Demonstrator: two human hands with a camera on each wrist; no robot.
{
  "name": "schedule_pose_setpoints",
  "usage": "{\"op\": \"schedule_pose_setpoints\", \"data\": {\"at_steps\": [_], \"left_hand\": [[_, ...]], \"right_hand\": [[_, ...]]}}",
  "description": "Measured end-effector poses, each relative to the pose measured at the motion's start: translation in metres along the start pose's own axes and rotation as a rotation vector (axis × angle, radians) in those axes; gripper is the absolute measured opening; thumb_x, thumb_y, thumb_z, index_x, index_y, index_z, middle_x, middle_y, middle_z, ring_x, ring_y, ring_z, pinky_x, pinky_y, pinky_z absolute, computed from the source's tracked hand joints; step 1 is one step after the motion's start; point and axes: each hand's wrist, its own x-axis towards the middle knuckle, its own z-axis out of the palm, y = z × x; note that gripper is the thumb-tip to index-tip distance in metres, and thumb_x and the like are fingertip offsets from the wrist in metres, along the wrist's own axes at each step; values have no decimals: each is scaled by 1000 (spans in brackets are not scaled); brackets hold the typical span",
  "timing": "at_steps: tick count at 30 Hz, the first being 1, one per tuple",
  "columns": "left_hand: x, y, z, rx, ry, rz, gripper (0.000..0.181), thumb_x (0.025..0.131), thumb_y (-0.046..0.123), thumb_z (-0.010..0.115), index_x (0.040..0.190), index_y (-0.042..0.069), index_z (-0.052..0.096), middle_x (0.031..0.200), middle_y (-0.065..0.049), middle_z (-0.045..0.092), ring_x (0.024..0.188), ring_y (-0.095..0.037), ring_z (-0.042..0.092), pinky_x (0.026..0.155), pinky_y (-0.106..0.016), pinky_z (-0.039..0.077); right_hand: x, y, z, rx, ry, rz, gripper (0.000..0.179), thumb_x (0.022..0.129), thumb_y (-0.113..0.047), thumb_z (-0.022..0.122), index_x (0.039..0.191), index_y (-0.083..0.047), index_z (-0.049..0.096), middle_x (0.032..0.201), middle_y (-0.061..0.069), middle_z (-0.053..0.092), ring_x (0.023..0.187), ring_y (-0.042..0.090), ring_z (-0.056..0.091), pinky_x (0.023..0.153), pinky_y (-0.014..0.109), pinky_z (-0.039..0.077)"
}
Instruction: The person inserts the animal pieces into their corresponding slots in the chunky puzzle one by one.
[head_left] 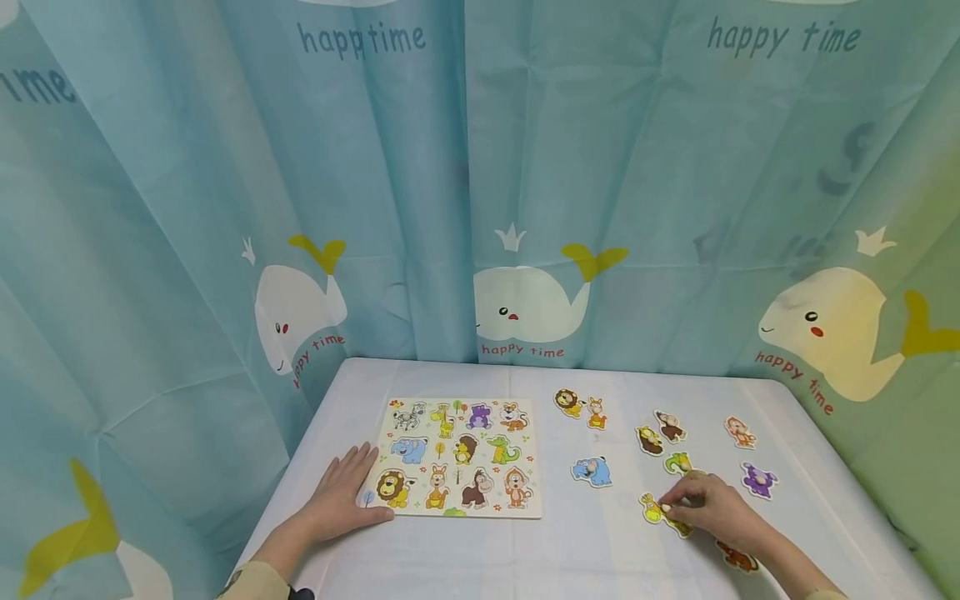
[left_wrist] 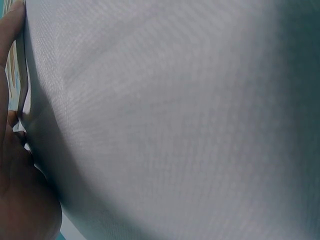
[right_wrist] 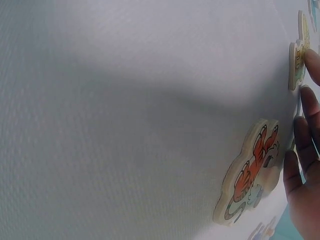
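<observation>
Right of the cream board [head_left: 495, 505], one yellow giraffe piece [head_left: 651, 509], orange tiger [right_wrist: 249, 172] nearby, is pinched by right hand [head_left: 714, 505]; left hand [head_left: 339, 492] splayed.

- A pale, cloth-covered table [head_left: 585, 542] is carrying everything.
- An animal puzzle board [head_left: 459, 467] is lying flat toward its left side.
- Right of that, a lion piece [head_left: 568, 403] and a kangaroo piece [head_left: 597, 414] are lying side by side, an elephant piece [head_left: 592, 472] nearer the front.
- An ape piece [head_left: 669, 426], a hedgehog piece [head_left: 649, 441] and a crocodile piece [head_left: 678, 462] are clustering farther right.
- A monkey piece [head_left: 739, 432] and a hippo piece [head_left: 759, 480] are resting rightmost.
- A tiger piece [head_left: 738, 557] is lying nearest the front.
</observation>
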Motion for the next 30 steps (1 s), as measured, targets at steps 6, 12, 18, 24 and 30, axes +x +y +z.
{"op": "schedule_pose_setpoints", "data": {"at_steps": [6,12,18,24,30], "left_hand": [[0,0,0,-1,-1,-5,122,75,69,78,160,-2,27,166,-25,21,153,-45,12,124,-62,5],[1,-1,1,-1,-11,-13,123,74,70,77,160,-1,26,166,-24,21,154,-44,11,124,-62,5],[0,-1,-1,-3,-18,-12,122,75,69,77,160,0,26,167,-23,20,154,-44,11,124,-62,4],[0,0,-2,-8,-18,-8,120,76,68,77,160,0,26,167,-23,20,154,-44,11,124,-62,4],[-1,2,-2,-12,-17,-8,120,76,68,77,161,0,26,167,-22,20,154,-43,10,124,-62,4]], "right_hand": [[0,1,2,-1,12,-29,7,87,-31,83,92,-28,79,101,-8,66,110,25,54,93,48,46],[1,4,1,19,-4,-41,8,88,-31,82,93,-27,79,102,-6,66,112,26,55,94,48,47],[2,4,1,23,-21,-18,10,88,-31,81,95,-24,80,103,-5,67,108,23,55,92,47,47],[3,3,1,13,-20,0,11,88,-31,82,96,-25,79,105,-6,67,110,24,56,94,51,47],[3,4,0,34,-26,12,11,88,-29,82,97,-22,80,105,-4,68,113,30,57,97,58,47]]}}
